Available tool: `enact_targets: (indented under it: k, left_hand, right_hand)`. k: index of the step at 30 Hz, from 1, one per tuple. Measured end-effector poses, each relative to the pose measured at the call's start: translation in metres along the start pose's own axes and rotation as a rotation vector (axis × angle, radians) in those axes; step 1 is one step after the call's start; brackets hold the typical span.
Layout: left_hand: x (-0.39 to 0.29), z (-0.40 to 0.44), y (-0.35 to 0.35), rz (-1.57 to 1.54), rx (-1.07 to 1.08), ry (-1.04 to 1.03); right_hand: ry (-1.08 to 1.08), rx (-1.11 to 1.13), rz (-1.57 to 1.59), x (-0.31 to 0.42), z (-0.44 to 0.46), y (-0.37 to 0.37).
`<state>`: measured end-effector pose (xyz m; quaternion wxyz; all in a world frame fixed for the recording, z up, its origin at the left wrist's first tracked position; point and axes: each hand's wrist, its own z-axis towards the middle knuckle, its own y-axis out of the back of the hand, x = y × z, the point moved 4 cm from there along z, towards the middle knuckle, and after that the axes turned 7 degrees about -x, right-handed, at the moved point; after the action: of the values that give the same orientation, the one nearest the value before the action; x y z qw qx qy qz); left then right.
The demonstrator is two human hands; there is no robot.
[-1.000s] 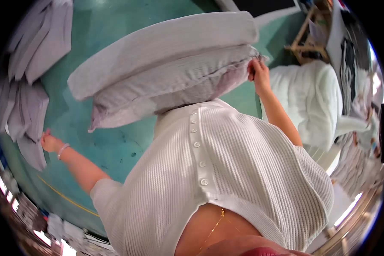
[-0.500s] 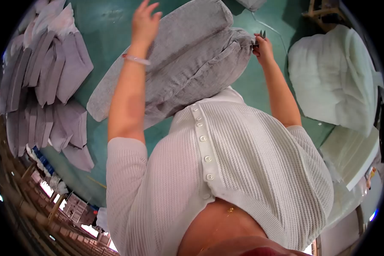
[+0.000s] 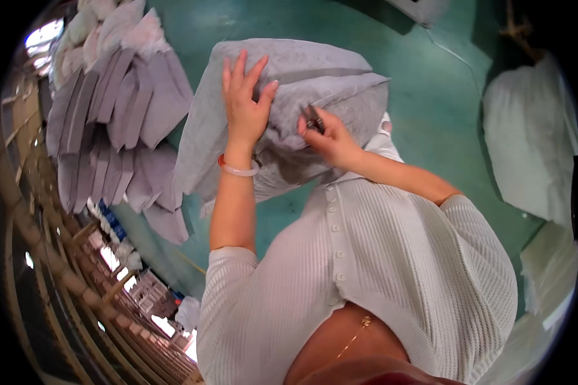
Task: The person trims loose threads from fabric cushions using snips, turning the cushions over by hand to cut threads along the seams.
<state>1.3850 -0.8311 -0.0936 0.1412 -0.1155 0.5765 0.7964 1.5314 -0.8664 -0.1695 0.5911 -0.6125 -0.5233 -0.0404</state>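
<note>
A grey fabric cushion (image 3: 205, 122), boxy and creased with a seam along it, lies in front of my body. On its upper left side my left hand (image 3: 245, 106) rests with fingers spread, gripping nothing; a bracelet circles that wrist. My right hand (image 3: 331, 138) is closed around small dark thread snips (image 3: 313, 119), their blades pointing up and away from me over the middle of the cushion. I cannot tell whether the blades touch the fabric.
Grey cushion pieces (image 3: 119, 102) are stacked at the left, with pale ones (image 3: 122, 25) behind them. White padding (image 3: 526, 135) lies at the right on the green surface (image 3: 437, 115). A grey item (image 3: 420, 9) shows at the top edge.
My right hand has come left with the snips, from the cushion's right end to over its middle. My left hand has come down onto the cushion. The cushion has shifted and looks more bunched.
</note>
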Motion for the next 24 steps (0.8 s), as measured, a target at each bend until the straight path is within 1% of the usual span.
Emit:
enact_targets:
  k: [2,3,4,6,8,10,11,14,16,17,19,21,22,23,24]
  left_hand:
    - [0.035,-0.016,0.027,0.096,-0.017,0.047]
    - [0.056,-0.026,0.043,0.110,-0.048,0.087]
    - [0.070,-0.035,0.060,0.124,-0.082,0.131]
    - [0.093,-0.056,0.087,0.140,-0.095,0.170]
    - [0.109,-0.075,0.108,0.112,-0.088,0.205]
    - [0.118,-0.092,0.124,0.101,-0.123,0.249]
    - [0.125,-0.101,0.132,0.097,-0.143,0.257]
    - [0.145,-0.131,0.153,0.072,-0.177,0.274]
    - [0.156,-0.146,0.160,0.014,-0.192,0.268]
    - [0.160,-0.157,0.168,0.005,-0.189,0.300]
    - [0.168,-0.176,0.183,-0.015,-0.183,0.338]
    - [0.178,-0.198,0.197,-0.045,-0.222,0.390]
    - [0.183,-0.209,0.201,-0.043,-0.225,0.410]
    - [0.189,-0.222,0.209,-0.029,-0.243,0.434]
    - [0.193,-0.234,0.216,-0.013,-0.264,0.454]
  right_hand:
    - [0.273,0.276,-0.049,-0.010,0.004,-0.038]
    - [0.172,0.357,-0.073,-0.014,0.003,-0.053]
    - [0.152,0.397,-0.060,-0.022,0.001,-0.067]
    - [0.028,0.512,-0.115,-0.044,-0.002,-0.094]
    - [0.035,0.562,-0.158,-0.067,-0.006,-0.114]
    - [0.120,0.612,-0.308,-0.081,-0.010,-0.130]
    - [0.111,0.629,-0.311,-0.092,-0.013,-0.139]
    - [0.146,0.582,-0.412,-0.114,-0.018,-0.156]
    - [0.100,0.690,-0.476,-0.113,-0.025,-0.163]
    - [0.081,0.770,-0.408,-0.116,-0.028,-0.161]
    - [-0.123,0.625,-0.393,-0.112,-0.025,-0.135]
    - [-0.032,0.089,-0.434,-0.122,0.006,-0.076]
    - [-0.036,-0.130,-0.552,-0.111,0.019,-0.053]
    - [0.014,-0.290,-0.529,-0.128,0.037,-0.013]
    - [-0.064,-0.384,-0.616,-0.134,0.043,0.008]
